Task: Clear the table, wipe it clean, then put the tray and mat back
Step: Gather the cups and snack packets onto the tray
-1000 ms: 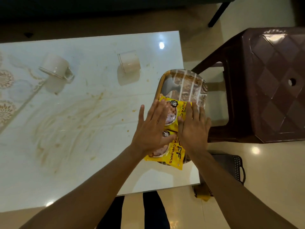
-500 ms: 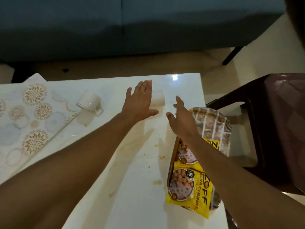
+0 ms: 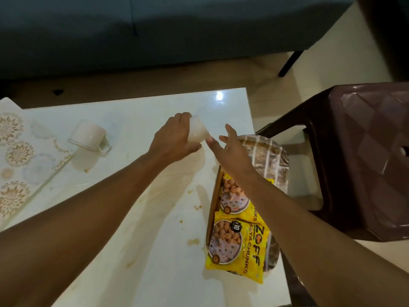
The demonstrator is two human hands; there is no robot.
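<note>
At the bottom right of the frame, nearest us, two yellow printed snack packets (image 3: 238, 242) lie overlapping on an oval brown patterned tray (image 3: 273, 165), which sits at the right edge of the glossy white counter (image 3: 137, 251); the nearer packet hangs past the tray's near rim. Brown smears and crumbs mark the counter through the middle of the frame. Both our forearms reach up from the lower edge towards the centre.

Just above the tray, our right hand (image 3: 232, 156) hovers with a loose, open grip, fingers spread and holding nothing; its fingertips come close to the cup held by the other hand, though we cannot tell whether they touch it. Immediately left of it, our left hand (image 3: 174, 140) has its grip curled round a small white cup (image 3: 198, 131), held tilted above the counter with a pale stain beneath.

Towards the left of the frame, a second white cup with a handle (image 3: 89, 136) lies on its side on the counter, a pool of pale liquid under it. At the left edge lies a translucent mat with gold floral medallions (image 3: 15, 156), partly on the counter.

On the right stands a dark brown plastic chair (image 3: 365, 156), beside the counter. Along the top of the frame runs a dark blue sofa (image 3: 155, 29) on the beige floor (image 3: 132, 85).
</note>
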